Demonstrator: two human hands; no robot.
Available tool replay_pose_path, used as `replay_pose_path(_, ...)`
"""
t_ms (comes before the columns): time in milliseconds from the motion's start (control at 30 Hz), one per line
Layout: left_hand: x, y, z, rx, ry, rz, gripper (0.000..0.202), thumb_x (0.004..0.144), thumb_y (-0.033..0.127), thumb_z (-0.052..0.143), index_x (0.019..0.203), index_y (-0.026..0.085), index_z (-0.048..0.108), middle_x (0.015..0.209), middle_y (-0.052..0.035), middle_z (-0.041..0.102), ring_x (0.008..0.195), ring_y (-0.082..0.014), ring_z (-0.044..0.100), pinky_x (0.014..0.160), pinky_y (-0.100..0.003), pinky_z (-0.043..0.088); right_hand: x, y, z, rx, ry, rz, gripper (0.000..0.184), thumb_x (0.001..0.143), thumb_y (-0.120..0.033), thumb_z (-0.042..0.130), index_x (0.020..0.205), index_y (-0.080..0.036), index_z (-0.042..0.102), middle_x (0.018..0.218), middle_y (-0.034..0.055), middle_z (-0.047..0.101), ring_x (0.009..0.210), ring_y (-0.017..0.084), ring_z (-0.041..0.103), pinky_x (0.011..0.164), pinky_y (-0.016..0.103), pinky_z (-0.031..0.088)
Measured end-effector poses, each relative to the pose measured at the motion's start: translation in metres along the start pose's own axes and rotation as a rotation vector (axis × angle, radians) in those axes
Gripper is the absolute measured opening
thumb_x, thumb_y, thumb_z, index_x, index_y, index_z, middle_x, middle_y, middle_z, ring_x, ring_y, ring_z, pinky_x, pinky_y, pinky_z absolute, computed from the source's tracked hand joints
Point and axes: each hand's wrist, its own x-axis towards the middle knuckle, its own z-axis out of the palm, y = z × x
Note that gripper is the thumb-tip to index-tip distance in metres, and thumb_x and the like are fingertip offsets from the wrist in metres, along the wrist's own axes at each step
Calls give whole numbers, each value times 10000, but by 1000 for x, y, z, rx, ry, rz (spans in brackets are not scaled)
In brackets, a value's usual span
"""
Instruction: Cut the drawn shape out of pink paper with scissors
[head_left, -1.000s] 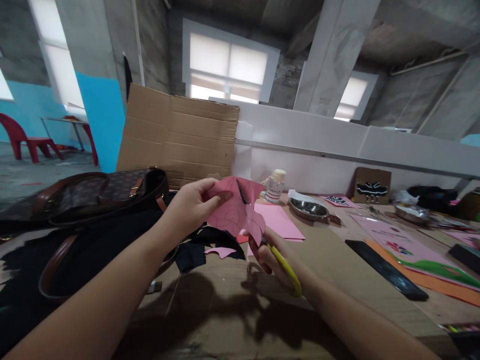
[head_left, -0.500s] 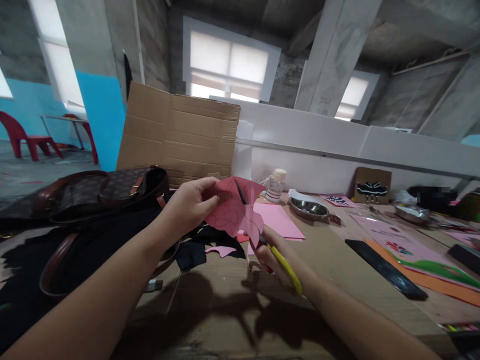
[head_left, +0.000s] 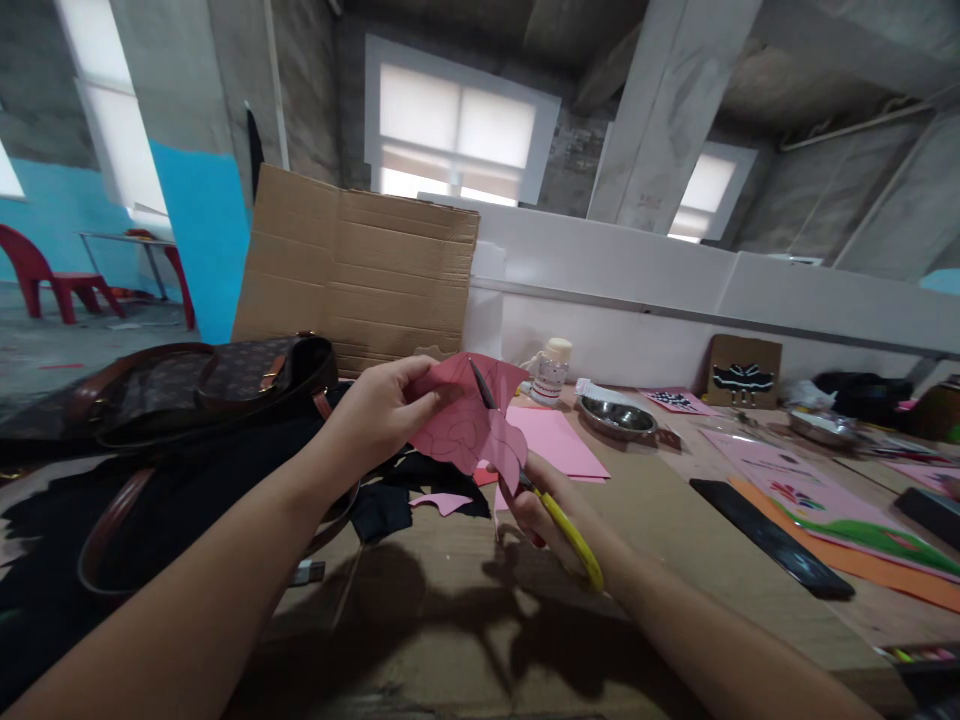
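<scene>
Between thumb and fingers, my left hand (head_left: 390, 405) pinches the left side of a pink sheet of paper (head_left: 457, 425) with drawn curved outlines and a wavy cut lower edge. My right hand (head_left: 544, 510) grips scissors (head_left: 571, 540) with yellow handles. One dark blade lies across the face of the paper, pointing up and to the left; part of the scissors is hidden behind the sheet and my fingers. Below the paper, a pink offcut (head_left: 444, 502) and black scraps (head_left: 382, 512) lie on the cardboard-covered table (head_left: 420, 620).
A brown handbag (head_left: 255, 375) and black cloth (head_left: 180, 500) cover the left side. An upright cardboard sheet (head_left: 360, 270) stands behind. To the right are pink sheets (head_left: 559, 440), a bottle (head_left: 551, 372), a metal bowl (head_left: 619, 418) and a black phone-like slab (head_left: 769, 535).
Very little differs. Both hands, the paper and the scissors stay in nearly the same place, and slightly more of the blade shows against the paper.
</scene>
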Motion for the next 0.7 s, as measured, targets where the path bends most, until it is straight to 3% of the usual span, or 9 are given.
replay_pose_path(167,1,1,0,33,4,2,320,876,479,651,905,164,697,728,5,621,652,-135,509,570,-219,381,0,1,-1,-24,0,6,500,898,-708,491,940,-210,499,688,-43,426,568,110,350,493,243,284)
replay_pose_path(433,-2,4,2,-48,-1,-73,363,855,520,661,839,158,672,692,2,603,614,-134,523,522,-215,384,1,3,-2,-57,16,-48,578,881,-781,434,928,-206,474,697,-36,426,552,108,347,471,242,287)
replay_pose_path(700,0,9,10,-363,-135,-171,388,799,498,738,972,152,707,930,-60,729,762,-174,646,674,-262,518,1,5,-5,7,-12,-84,500,923,-717,452,946,-217,454,652,-49,437,515,104,355,478,249,286)
